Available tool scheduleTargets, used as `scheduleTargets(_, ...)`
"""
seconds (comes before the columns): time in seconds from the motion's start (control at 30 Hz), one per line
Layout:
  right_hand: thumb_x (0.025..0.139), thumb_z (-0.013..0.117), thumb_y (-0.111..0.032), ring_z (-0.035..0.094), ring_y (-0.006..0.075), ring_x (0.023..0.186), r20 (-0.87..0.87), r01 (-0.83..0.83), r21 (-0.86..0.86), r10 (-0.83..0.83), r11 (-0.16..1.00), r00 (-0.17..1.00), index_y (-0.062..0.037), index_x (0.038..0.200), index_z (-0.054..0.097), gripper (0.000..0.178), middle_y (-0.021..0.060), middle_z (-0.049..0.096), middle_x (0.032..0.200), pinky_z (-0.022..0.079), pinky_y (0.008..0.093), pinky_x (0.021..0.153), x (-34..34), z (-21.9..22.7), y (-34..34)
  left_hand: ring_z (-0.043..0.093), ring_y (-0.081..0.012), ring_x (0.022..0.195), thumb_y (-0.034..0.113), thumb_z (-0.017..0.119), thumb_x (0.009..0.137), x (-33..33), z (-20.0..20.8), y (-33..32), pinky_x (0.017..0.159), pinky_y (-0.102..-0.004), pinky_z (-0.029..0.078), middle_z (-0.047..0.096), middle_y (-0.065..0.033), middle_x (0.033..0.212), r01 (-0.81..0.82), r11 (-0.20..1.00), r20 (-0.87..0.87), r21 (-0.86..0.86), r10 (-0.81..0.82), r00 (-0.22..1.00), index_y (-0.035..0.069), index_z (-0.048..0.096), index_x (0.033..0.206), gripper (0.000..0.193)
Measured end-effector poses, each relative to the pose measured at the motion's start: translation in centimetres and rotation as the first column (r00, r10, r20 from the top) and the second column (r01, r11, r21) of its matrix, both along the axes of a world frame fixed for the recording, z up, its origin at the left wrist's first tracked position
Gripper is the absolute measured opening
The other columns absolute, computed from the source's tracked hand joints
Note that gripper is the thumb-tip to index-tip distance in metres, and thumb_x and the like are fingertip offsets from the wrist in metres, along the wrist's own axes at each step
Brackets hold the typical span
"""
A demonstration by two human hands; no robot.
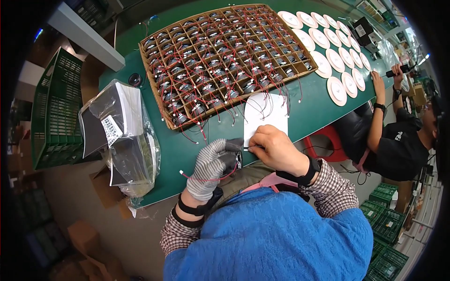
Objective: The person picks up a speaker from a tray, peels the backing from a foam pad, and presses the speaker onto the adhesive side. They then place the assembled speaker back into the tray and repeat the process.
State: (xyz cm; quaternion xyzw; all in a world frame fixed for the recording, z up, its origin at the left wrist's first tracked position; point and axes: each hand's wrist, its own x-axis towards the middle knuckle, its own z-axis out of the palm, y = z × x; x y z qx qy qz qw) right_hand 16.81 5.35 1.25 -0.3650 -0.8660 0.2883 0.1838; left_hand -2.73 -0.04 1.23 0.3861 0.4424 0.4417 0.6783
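My left hand point(212, 166), in a grey striped glove with dark fingertips, is closed around a small dark speaker-like part point(239, 160), mostly hidden by the fingers. From it a red wire point(205, 180) with a white plug loops over the glove and wrist. Close beside it, my bare right hand point(276, 147) has its fingers pinched at the near left edge of a white sheet point(265, 114). A small dark strip shows by those fingertips. The sheet lies on the green table point(178, 157) against a partitioned cardboard tray point(187, 122).
Round dark parts with red and black wires fill the tray; some wires trail over the sheet. Several pale discs point(336, 91) stand in rows at right. A plastic bag of sheets point(124, 136) and a black round part point(135, 79) are left. A co-worker point(403, 140) holds a tool.
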Motion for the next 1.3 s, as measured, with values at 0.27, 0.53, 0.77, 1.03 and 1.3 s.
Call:
scheduleTargets(0.27, 0.069, 0.063, -0.006, 0.051, 0.0282, 0.074, 0.006, -0.007, -0.003, 0.007, 1.0, 1.0, -0.0035, 0.072, 0.056, 0.008, 0.01, 0.051, 0.072, 0.043, 0.0368, 0.065, -0.1, 0.3, 0.1, 0.052, -0.0085, 0.062, 0.005, 0.049, 0.073, 0.1, -0.2, 0.7, 0.054, -0.0207, 0.043, 0.061, -0.0073, 0.091, 0.115, 0.99, -0.073, -0.084, -0.122, 0.99, -0.001, 0.059, 0.089, 0.019)
scheduleTargets(0.53, 0.069, 0.062, -0.006, 0.051, 0.0301, 0.074, 0.024, -0.041, 0.041, 0.04, 0.998, 0.999, -0.0038, 0.076, 0.054, 0.011, 0.0116, 0.05, 0.074, 0.043, 0.0378, 0.065, -0.3, 0.4, -0.4, 0.052, -0.0078, 0.063, 0.004, 0.049, 0.073, 0.1, -0.2, 0.6, 0.054, -0.0209, 0.043, 0.062, -0.0084, 0.098, 0.117, 0.989, -0.039, -0.091, -0.121, 0.992, 0.0, 0.059, 0.087, 0.018)
scheduleTargets(0.77, 0.076, 0.06, -0.009, 0.051, 0.021, 0.071, -0.147, -0.077, -0.227, 0.044, 0.971, 0.988, -0.0022, 0.078, 0.054, 0.009, 0.0073, 0.052, 0.075, 0.042, 0.0297, 0.067, 2.0, 1.2, 0.8, 0.052, -0.0097, 0.065, 0.005, 0.049, 0.072, 0.2, -1.0, 0.6, 0.056, -0.0217, 0.044, 0.061, -0.0131, 0.106, 0.142, 0.99, -0.179, 0.009, -0.138, 0.974, -0.001, 0.059, 0.086, 0.018)
scheduleTargets(1.03, 0.081, 0.056, -0.006, 0.044, 0.0101, 0.069, -0.51, 0.047, -0.6, -0.426, 0.799, 0.747, -0.0035, 0.079, 0.05, 0.007, -0.0016, 0.047, 0.077, 0.037, 0.0237, 0.063, 8.6, 0.7, 3.5, 0.053, -0.0111, 0.061, 0.01, 0.05, 0.071, 0.9, 0.5, 0.8, 0.049, -0.0221, 0.044, 0.062, -0.0131, 0.103, -0.003, 0.998, -0.079, -0.064, -0.002, 0.997, -0.002, 0.058, 0.084, 0.021)
scheduleTargets(1.3, 0.077, 0.058, -0.004, 0.048, 0.0171, 0.066, -0.122, -0.125, 0.085, 0.134, 0.989, 0.983, -0.0028, 0.077, 0.052, 0.006, 0.0055, 0.05, 0.074, 0.04, 0.0289, 0.062, 2.9, -0.5, 1.9, 0.051, -0.0095, 0.055, 0.011, 0.049, 0.072, 1.3, -0.5, 1.4, 0.045, -0.0214, 0.041, 0.063, -0.0136, 0.093, -0.01, 0.986, 0.171, -0.167, 0.039, 0.985, -0.003, 0.057, 0.082, 0.02)
